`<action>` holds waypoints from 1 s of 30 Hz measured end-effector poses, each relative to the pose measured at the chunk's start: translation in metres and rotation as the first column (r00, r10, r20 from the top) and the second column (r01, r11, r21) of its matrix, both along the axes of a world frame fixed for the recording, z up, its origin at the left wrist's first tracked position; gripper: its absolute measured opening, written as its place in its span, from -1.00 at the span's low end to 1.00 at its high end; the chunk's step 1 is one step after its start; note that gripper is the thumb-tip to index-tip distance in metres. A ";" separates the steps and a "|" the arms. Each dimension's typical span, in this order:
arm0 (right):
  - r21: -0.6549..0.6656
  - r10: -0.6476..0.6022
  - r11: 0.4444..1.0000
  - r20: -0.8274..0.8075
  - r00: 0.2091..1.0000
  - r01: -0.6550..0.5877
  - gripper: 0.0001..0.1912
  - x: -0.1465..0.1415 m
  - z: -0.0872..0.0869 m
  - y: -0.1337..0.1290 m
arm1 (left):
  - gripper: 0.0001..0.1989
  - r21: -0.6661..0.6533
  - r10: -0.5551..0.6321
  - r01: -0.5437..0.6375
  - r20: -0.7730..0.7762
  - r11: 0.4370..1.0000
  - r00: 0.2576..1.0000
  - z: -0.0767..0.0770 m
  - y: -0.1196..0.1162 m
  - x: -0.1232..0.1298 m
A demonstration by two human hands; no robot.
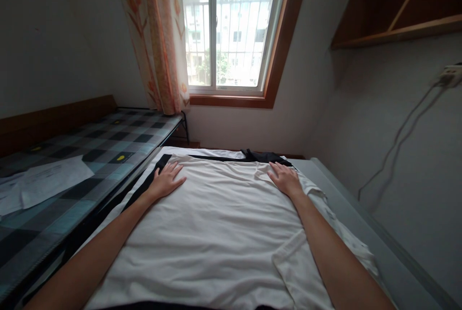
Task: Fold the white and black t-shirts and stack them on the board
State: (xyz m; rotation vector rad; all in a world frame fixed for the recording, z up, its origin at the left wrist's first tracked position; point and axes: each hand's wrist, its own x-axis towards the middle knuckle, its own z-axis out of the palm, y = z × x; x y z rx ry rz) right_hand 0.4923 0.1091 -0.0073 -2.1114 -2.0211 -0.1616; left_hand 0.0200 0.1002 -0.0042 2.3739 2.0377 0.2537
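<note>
A white shirt [209,223] lies spread out in front of me, wrinkled across its middle, with a sleeve folded over at the lower right. My left hand [168,180] rests on its far left corner, palm down and fingers spread. On the far right corner lies my right hand [286,178], also flat with its fingers stretched out. Under the shirt, black cloth [269,157] shows along the far and left edges. More white cloth [202,152] sticks out beyond that.
To the left is a bed with a checkered mattress [133,129] and papers [54,177] on it. A window [234,35] with a patterned curtain [159,45] is ahead. At right, a cable [391,148] hangs from a wall socket below a wooden shelf [407,31].
</note>
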 end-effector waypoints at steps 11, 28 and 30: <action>0.132 -0.086 0.987 -0.031 0.996 0.090 -0.52 -0.005 0.004 -0.011 | -0.42 0.094 -0.013 0.014 -0.015 0.995 1.000 0.003 -0.009 0.003; -0.139 -0.210 0.968 0.018 0.978 0.210 -0.19 0.000 0.003 -0.065 | -0.05 -0.049 0.241 -0.243 -0.043 0.969 0.970 0.004 -0.038 0.006; -0.136 -0.203 0.969 0.024 0.979 0.205 -0.20 0.000 0.003 -0.063 | -0.03 -0.053 0.227 -0.230 -0.047 0.972 0.973 0.004 -0.033 0.004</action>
